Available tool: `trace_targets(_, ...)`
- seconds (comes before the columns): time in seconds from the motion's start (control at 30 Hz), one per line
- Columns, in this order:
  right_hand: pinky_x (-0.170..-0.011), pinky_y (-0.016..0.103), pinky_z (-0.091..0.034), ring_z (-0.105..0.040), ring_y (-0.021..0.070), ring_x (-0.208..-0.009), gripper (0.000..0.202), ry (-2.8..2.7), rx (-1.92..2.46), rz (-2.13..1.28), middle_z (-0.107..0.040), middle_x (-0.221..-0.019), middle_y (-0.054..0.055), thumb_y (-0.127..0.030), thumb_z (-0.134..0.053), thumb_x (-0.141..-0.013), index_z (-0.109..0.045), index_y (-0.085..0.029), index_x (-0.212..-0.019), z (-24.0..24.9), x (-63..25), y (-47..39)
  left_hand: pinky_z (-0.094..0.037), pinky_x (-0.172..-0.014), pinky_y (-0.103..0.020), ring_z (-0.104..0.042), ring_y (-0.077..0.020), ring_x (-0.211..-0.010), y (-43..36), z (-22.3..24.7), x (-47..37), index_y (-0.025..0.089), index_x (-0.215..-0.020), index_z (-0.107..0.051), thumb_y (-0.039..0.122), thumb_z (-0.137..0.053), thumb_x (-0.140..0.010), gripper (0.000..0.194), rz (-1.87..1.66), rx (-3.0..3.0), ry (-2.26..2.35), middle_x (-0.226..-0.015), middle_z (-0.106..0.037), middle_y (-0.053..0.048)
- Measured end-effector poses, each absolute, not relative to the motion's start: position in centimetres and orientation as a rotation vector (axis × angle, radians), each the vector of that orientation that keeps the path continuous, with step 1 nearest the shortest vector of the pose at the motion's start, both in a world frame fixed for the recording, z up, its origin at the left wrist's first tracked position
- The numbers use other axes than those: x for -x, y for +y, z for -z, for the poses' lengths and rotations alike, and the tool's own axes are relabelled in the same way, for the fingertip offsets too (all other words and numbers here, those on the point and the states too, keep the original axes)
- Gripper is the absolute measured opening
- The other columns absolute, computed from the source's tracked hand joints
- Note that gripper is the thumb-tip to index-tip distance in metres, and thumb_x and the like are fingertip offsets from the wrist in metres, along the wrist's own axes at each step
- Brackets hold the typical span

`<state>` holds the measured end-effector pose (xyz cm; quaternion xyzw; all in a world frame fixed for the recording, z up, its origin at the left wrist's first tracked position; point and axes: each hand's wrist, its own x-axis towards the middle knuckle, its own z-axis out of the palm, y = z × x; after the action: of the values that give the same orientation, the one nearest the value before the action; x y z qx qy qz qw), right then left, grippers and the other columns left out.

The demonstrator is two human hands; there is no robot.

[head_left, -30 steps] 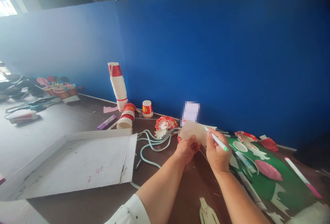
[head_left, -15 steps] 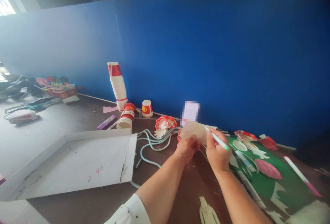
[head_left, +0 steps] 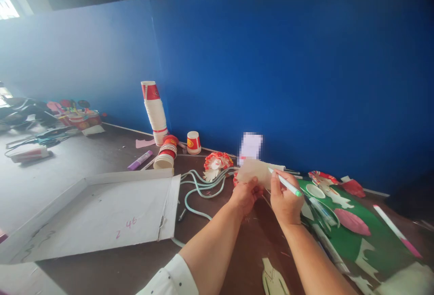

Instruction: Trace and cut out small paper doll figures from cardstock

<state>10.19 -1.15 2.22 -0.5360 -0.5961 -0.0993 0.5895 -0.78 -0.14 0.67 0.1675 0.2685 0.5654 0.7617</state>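
My left hand (head_left: 246, 196) grips the lower edge of a pale beige paper piece (head_left: 252, 172), held up off the dark table. In my right hand (head_left: 286, 199) is a white marker (head_left: 286, 183) with a green end, its tip at the paper's right part. Any mark on the paper is too small to tell. Behind the paper stands a blurred white card (head_left: 251, 146). A red and white cut-paper flower (head_left: 218, 164) lies just left of the paper. Near my forearms, a cut paper shape (head_left: 274, 278) rests on the table.
A white box lid (head_left: 101, 213) lies at left. Stacked paper cups (head_left: 156, 116) and a single cup (head_left: 194, 143) stand by the blue partition (head_left: 288, 73). Pale blue cord (head_left: 196, 192) loops beside the lid. At right, a green mat (head_left: 352, 236) holds scraps and a pink oval (head_left: 352, 221).
The marker and my right hand have shifted very slightly left at the paper. My left hand keeps its hold, and the objects around are unchanged.
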Motion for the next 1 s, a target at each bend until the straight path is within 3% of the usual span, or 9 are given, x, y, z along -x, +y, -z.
trace_targets(0.67, -0.077, 0.037, -0.056, -0.071, 0.0252, -0.085, 0.028, -1.406, 1.266, 0.22, -0.075, -0.09, 0.014, -0.04, -0.055, -0.092, -0.07, -0.016, -0.094, -1.85, -10.12, -1.22, -0.048, -0.059, -0.021, -0.059, -0.0095, -0.059, 0.04, -0.46, 0.83, 0.012, -0.094, -0.063, 0.019, -0.075, -0.077, 0.022, -1.218, -0.353, 0.574, -0.075, -0.065, -0.003)
trace_targets(1.0, -0.078, 0.038, -0.056, -0.07, 0.0255, -0.087, 0.027, -1.402, 1.262, 0.226, -0.075, -0.091, 0.014, -0.037, -0.055, -0.092, -0.07, -0.015, -0.095, -1.88, -10.29, -1.18, -0.047, -0.057, -0.021, -0.059, -0.0095, -0.057, 0.09, -0.53, 0.79, 0.011, -0.092, -0.063, 0.016, -0.068, -0.082, 0.012, -1.204, -0.343, 0.582, -0.072, -0.064, -0.003)
